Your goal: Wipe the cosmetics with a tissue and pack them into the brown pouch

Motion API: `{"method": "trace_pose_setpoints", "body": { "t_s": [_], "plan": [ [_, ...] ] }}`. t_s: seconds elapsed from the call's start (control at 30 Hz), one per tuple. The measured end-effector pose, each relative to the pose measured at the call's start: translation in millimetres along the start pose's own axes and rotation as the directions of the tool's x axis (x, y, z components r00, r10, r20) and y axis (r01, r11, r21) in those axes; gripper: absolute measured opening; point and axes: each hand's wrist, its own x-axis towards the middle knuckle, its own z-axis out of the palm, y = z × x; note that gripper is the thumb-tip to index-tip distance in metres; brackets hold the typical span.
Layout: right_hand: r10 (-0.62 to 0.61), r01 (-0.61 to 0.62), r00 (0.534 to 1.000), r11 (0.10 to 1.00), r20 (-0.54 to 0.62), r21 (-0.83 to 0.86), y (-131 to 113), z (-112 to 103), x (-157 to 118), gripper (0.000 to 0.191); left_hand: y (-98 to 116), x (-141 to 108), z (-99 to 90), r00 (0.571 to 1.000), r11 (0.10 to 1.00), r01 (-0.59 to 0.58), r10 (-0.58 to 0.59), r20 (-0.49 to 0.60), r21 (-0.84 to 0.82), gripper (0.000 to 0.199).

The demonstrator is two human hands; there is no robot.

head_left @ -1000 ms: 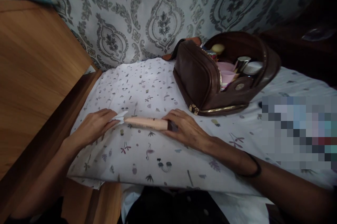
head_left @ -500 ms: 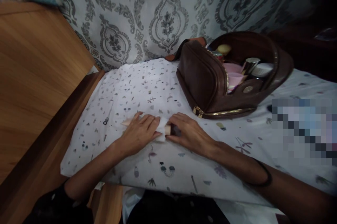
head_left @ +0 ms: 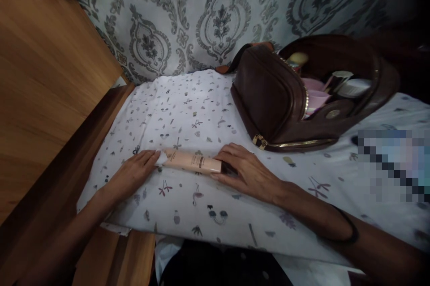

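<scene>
A peach-coloured cosmetic tube with small print lies level, just over the patterned cloth. Its capped end is pinched between the thumb and fingers of my right hand. At the tube's far left end, my left hand is closed on a white wipe, pressed against the tip. Most of the wipe is hidden under the fingers, so I cannot tell if it is cloth, tissue or cotton.
Right of the tube stands an open brown cosmetic bag holding pink cups and a yellowish sponge. The white printed cloth covers the surface. A wooden cabinet rises at left, and a patterned wall stands behind.
My left hand has slid left along the tube with the white wipe, uncovering the printed body. The right hand keeps its hold on the capped end. The view has shifted slightly.
</scene>
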Motion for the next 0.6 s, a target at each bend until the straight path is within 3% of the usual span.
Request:
{"method": "trace_pose_setpoints", "body": {
  "t_s": [0.1,0.23,0.33,0.43,0.5,0.6],
  "plan": [
    [-0.006,0.006,1.0,1.0,-0.021,0.0,1,3,0,0.03,-1,3,-25.1,0.997,0.997,0.055,-0.058,0.059,0.047,0.038],
    [-0.033,0.036,0.998,0.998,-0.055,0.042,3,6,-2,0.031,31,33,-47.7,0.978,0.99,0.089,-0.107,-0.181,-0.107,0.027],
    [-0.055,0.058,0.996,0.997,-0.063,0.053,5,7,-3,0.027,72,65,-45.8,0.963,0.988,-0.073,0.034,-0.268,-0.135,0.033],
    [-0.071,0.073,0.996,0.997,-0.06,0.03,5,8,-4,0.013,101,91,-35.1,0.971,0.977,-0.172,0.147,-0.189,-0.124,0.043],
    [-0.078,0.078,0.995,0.997,-0.061,0.005,5,7,-4,0.009,104,97,-28.0,0.981,0.977,-0.163,0.146,-0.126,-0.137,0.046],
    [-0.09,0.09,0.994,0.996,-0.057,-0.005,5,7,-4,0.013,84,90,-20.5,0.988,0.975,-0.141,0.127,-0.09,-0.171,0.045]
  ]
}}
